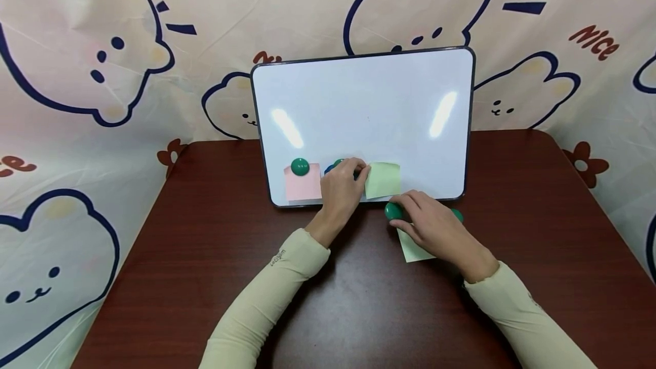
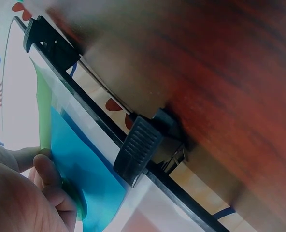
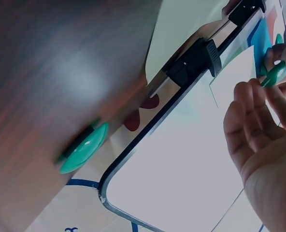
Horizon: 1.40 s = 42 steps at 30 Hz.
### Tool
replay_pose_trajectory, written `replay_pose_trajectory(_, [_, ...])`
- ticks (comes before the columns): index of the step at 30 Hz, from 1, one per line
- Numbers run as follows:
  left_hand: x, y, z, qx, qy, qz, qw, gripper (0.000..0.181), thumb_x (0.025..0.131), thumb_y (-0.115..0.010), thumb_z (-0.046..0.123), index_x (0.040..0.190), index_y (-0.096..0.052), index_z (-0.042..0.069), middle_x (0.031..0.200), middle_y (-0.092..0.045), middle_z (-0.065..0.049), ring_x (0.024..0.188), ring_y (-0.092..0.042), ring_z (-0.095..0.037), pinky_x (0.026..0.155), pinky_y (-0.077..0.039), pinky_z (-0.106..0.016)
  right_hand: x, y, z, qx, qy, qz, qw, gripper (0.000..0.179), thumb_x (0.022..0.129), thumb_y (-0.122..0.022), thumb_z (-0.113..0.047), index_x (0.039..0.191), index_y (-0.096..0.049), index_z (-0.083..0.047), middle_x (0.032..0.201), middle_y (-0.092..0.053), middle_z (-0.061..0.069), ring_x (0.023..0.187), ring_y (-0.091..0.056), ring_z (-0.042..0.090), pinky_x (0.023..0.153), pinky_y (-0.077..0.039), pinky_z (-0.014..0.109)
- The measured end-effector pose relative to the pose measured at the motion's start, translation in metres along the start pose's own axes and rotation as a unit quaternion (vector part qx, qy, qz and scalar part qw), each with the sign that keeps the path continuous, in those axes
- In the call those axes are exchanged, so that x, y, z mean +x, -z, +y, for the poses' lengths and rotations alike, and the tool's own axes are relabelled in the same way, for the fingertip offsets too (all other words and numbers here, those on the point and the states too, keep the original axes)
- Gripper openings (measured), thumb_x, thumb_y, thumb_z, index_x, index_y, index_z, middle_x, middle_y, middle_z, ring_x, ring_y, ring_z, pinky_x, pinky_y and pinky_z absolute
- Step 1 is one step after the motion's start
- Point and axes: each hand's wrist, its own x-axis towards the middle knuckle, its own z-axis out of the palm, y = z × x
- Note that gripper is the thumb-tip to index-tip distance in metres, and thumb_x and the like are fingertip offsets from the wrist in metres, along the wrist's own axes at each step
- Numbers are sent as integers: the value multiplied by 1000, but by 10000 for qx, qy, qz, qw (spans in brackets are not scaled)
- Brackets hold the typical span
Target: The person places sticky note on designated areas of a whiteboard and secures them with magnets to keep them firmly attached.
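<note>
My left hand (image 1: 340, 189) pinches the left edge of a light green sticky note (image 1: 383, 180) at the lower middle of the whiteboard (image 1: 364, 95). Beneath that hand lies a blue sticky note (image 2: 85, 164), largely covered in the head view, with a green magnet (image 2: 78, 198) on it. Between thumb and fingers, my right hand (image 1: 435, 226) holds a round green magnet (image 1: 393, 211), just below and right of the green note. Left on the board is a pink sticky note (image 1: 303, 187) under another green magnet (image 1: 299, 167).
Partly hidden under the right hand, a pale green note (image 1: 414, 248) lies on the brown table (image 1: 205, 278). A further green magnet (image 3: 85, 149) sits on the table by the board's right corner. Black clip-like feet (image 2: 138, 145) hold the board's lower edge.
</note>
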Motion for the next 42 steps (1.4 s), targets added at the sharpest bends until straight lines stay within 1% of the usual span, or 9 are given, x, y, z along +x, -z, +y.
replay_pose_trajectory(4, [0,0,-1,-26,-6,-20,10000,14,93,-71,25,92,-74,11,88,-75,-2,72,-70,-13,61,-56,-26,4,-1,-3,-16,-236,98,9997,44,91,-72,-34,125,-59,-9,108,-64,5,91,-63,18,76,-55,34])
replay_pose_trajectory(11, [0,0,-1,47,-77,41,10000,14,93,-71,26,91,-75,12,87,-75,-2,72,-71,-13,62,-56,-26,10,-3,-9,53,-554,295,9980,45,90,-73,-32,126,-58,-10,105,-65,4,83,-60,14,68,-53,31])
replay_pose_trajectory(15, [1,0,-1,69,-105,91,9999,14,93,-72,25,90,-75,12,87,-75,-2,71,-71,-13,61,-56,-26,14,-3,-11,2,-600,434,9973,47,90,-73,-33,128,-57,-9,105,-64,5,82,-60,16,68,-53,32])
replay_pose_trajectory(22, [1,0,0,51,-121,109,9999,13,93,-72,25,89,-75,12,86,-75,-2,71,-70,-13,61,-56,-26,23,-7,-16,-287,-684,756,9944,48,92,-71,-34,129,-58,-7,105,-63,10,84,-61,22,66,-55,35])
replay_pose_trajectory(27, [1,-1,-1,32,-143,125,9998,13,92,-72,24,89,-75,12,86,-75,-2,70,-70,-13,60,-56,-25,30,-10,-18,-412,-775,863,9924,48,92,-72,-33,129,-58,-7,104,-64,12,84,-61,24,66,-55,35])
replay_pose_trajectory(32, [1,-2,-3,-13,-159,92,9998,14,93,-72,24,89,-75,11,87,-75,-3,69,-70,-13,60,-56,-25,36,-12,-19,-484,-875,928,9907,46,92,-71,-34,127,-59,-6,104,-64,12,84,-62,25,65,-56,36])
replay_pose_trajectory(36, [2,-1,-3,-57,-167,105,9998,14,93,-72,24,89,-75,11,87,-75,-3,69,-70,-13,60,-56,-25,41,-13,-18,-506,-968,1081,9881,47,91,-70,-35,125,-59,-4,104,-65,13,87,-63,27,67,-57,39])
replay_pose_trajectory(42, [1,0,-3,-84,-89,60,9999,13,92,-72,24,89,-75,11,87,-75,-3,72,-70,-13,62,-56,-25,49,-13,-16,-452,-1004,1278,9857,47,90,-70,-35,123,-60,-3,99,-64,13,80,-61,26,63,-56,39])
